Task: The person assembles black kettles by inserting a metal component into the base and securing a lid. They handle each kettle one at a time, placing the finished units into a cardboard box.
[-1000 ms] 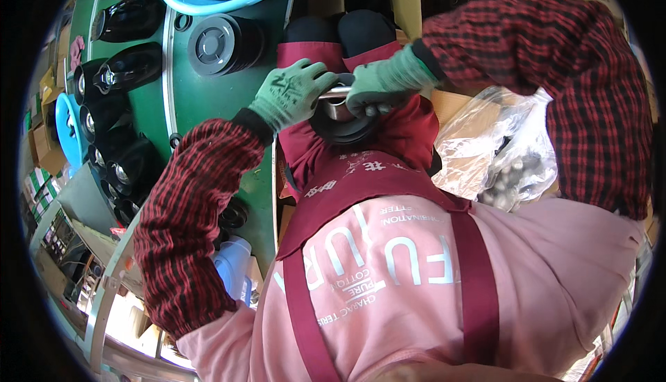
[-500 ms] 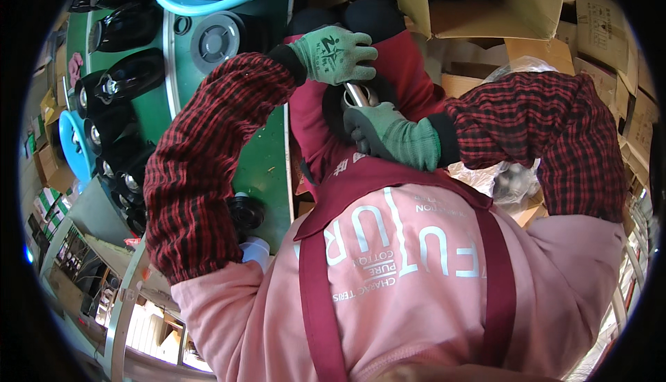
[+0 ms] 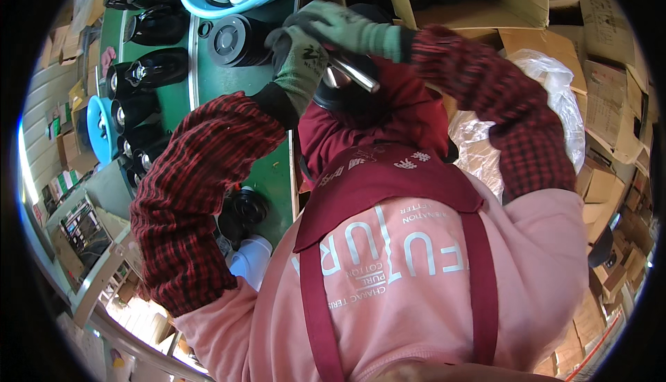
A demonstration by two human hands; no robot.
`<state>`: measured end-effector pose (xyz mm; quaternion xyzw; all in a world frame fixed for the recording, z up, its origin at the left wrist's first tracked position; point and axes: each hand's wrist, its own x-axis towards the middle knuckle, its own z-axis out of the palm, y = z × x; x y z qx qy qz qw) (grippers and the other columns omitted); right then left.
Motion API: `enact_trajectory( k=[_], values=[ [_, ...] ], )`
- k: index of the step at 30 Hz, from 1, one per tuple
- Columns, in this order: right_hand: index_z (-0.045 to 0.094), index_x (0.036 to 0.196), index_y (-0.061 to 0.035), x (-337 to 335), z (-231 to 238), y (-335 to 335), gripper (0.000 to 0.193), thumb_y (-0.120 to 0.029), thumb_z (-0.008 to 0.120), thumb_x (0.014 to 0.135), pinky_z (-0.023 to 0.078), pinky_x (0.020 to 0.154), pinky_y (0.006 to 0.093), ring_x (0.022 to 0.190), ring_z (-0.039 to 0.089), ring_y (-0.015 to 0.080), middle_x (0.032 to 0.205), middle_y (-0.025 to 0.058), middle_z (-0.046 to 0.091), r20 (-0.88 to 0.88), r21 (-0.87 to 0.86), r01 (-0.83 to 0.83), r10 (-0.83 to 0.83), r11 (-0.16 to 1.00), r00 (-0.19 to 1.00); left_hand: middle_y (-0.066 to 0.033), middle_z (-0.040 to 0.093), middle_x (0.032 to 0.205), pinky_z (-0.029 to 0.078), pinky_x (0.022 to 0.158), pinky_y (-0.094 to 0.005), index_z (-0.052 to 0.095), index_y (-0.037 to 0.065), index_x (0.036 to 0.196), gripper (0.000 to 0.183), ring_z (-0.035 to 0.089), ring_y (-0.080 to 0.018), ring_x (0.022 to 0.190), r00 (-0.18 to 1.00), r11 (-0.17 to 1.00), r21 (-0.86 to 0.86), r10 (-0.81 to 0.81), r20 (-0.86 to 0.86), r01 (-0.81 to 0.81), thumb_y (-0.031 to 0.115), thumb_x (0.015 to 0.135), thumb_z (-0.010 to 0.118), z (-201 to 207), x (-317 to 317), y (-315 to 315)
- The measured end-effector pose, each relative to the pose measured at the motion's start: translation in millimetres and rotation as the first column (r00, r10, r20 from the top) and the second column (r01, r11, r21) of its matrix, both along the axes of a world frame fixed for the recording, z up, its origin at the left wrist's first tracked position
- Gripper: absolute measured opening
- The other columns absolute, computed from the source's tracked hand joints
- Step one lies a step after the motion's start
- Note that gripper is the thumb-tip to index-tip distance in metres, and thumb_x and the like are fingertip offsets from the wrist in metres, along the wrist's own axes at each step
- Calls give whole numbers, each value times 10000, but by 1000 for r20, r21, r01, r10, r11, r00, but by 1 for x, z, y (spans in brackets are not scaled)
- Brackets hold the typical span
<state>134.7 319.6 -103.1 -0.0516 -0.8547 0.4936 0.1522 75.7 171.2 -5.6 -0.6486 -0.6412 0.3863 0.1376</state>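
Both my hands wear green knit gloves with dark fingertips and meet above my lap. My left hand point(image 3: 304, 66) is closed, its fingers bent, beside a shiny metal bar point(image 3: 359, 75). Over it lies my right hand point(image 3: 347, 30), a little blurred, with fingers curled down toward the left hand's fingers. What the two hands grip between them is hidden. The metal bar slants out from under them across a black rounded object point(image 3: 340, 96) with a shiny metal part, which rests on my lap in the maroon apron point(image 3: 388, 181).
On the green table point(image 3: 267, 163) to the left stand several glossy black vessels point(image 3: 158, 66), a stack of dark round discs point(image 3: 236, 39) and a blue basin point(image 3: 229, 9) of white and black parts. An open cardboard box point(image 3: 479, 11) and clear plastic point(image 3: 555, 77) lie to the right.
My right hand has moved up and left from the near end of the metal bar to my left hand. The left hand has shifted slightly left and down and turned.
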Motion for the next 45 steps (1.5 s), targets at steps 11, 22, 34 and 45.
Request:
enact_trajectory(
  k=[11,22,34,45],
  values=[
    [738,1275,-126,-64,-38,-38,397,-281,701,911,563,980,454,1122,696,363,1172,145,728,184,197,-268,233,943,955,-72,715,1288,605,916,-515,685,125,1337,414,718,-211,1116,-890,203,-977,429,152,-69,416,1055,604,61,-50,-29],
    [695,1144,-196,-99,-92,-60,284,-379,522,1014,610,794,468,936,749,355,972,91,743,94,687,-339,383,643,919,-116,732,1168,634,830,-530,730,64,1180,288,730,-289,1038,-761,114,-909,510,400,-402,279,989,705,0,-29,14],
    [742,1128,-131,-59,-68,-58,272,-307,578,1000,502,879,477,1023,661,323,1044,102,722,91,378,-296,282,877,955,-131,761,926,623,679,-445,792,59,940,130,755,-310,846,-663,-42,-750,501,556,-660,172,880,818,-77,-21,-26],
    [729,991,-160,-7,-29,-25,248,-346,571,946,465,837,588,927,651,350,894,104,716,-128,646,77,9,759,992,-232,736,1157,564,948,-505,631,91,1333,474,706,-442,1102,103,579,-305,566,818,-756,307,914,683,-26,-21,-21]
  ],
)
